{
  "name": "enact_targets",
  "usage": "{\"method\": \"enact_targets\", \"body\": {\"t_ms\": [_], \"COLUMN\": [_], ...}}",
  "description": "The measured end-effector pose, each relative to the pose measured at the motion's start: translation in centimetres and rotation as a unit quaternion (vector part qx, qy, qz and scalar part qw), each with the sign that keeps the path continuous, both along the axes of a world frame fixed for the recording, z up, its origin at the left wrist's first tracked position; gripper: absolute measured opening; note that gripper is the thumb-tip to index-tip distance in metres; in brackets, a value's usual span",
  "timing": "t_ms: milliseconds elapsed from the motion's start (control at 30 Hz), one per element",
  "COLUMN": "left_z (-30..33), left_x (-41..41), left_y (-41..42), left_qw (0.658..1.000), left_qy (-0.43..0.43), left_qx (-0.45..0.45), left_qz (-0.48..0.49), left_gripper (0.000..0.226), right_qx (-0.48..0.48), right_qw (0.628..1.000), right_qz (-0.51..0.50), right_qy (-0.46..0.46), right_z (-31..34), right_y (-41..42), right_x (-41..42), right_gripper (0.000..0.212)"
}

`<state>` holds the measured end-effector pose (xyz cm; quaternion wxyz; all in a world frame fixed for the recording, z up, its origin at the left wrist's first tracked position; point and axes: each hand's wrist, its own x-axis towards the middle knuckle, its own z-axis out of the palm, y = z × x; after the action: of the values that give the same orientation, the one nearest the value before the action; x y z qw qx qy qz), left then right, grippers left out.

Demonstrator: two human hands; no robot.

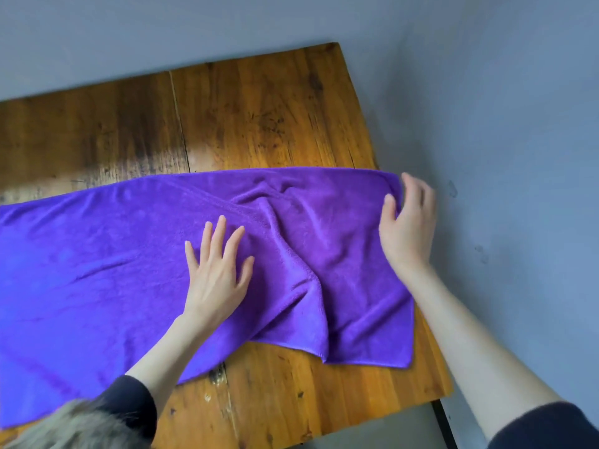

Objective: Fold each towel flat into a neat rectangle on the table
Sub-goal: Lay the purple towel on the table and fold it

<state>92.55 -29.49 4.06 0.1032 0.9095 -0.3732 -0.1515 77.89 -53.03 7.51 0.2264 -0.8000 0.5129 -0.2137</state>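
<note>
Flat and spread, the left hand (pixel 217 273) has no grip at all: its straight fingers press down on the middle of the towel (pixel 97 270), pinning it to the bench (pixel 259 118). Just beyond it, a ridge of loose wrinkles runs from the near hem up through the cloth between the two hands. Farther right, the right hand (pixel 406 222) has its grip on the far right corner, thumb on top and curled fingers behind the edge, pinching the cloth at the bench's right side. Purple and spread lengthwise, the towel lies across the bench, its left part running out of view and its right end reaching the bench's edge. Bare wood lies beyond it, up to the grey wall (pixel 502 92).

My judgement is that the cloth is being flattened before a fold. Risks from here: a pull on the corner while the left palm holds slack could set the wrinkles into a skewed crease; pulling rightward could drag the end off the bench; folding over the bunched ridge would leave uneven edges.
</note>
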Motion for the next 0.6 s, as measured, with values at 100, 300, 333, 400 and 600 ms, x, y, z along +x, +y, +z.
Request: {"method": "enact_targets", "body": {"t_ms": [100, 300, 333, 400, 600], "left_z": [0.2, -0.5, -0.7, -1.2, -0.8], "left_x": [-0.1, 0.7, 1.1, 1.8, 2.6], "left_y": [-2.1, -6.4, -6.7, -7.0, -7.8], "left_qw": [0.998, 0.989, 0.987, 0.983, 0.983], "left_qy": [-0.022, -0.038, -0.037, -0.038, -0.064], "left_qx": [0.002, 0.053, 0.071, 0.096, 0.060], "left_qz": [-0.060, -0.135, -0.142, -0.154, -0.161], "left_gripper": [0.055, 0.061, 0.064, 0.071, 0.075], "right_qx": [-0.042, 0.037, 0.034, 0.021, 0.014], "right_qw": [0.986, 0.939, 0.931, 0.922, 0.918], "right_qz": [0.145, 0.225, 0.228, 0.241, 0.286], "right_qy": [0.074, 0.259, 0.284, 0.303, 0.273], "right_z": [-1.4, -5.0, -5.5, -6.0, -5.9], "right_y": [3.6, 3.3, 2.5, 0.8, -3.9], "right_x": [-0.6, 0.7, 0.8, 1.2, 2.9], "right_gripper": [0.041, 0.085, 0.092, 0.101, 0.102]}}
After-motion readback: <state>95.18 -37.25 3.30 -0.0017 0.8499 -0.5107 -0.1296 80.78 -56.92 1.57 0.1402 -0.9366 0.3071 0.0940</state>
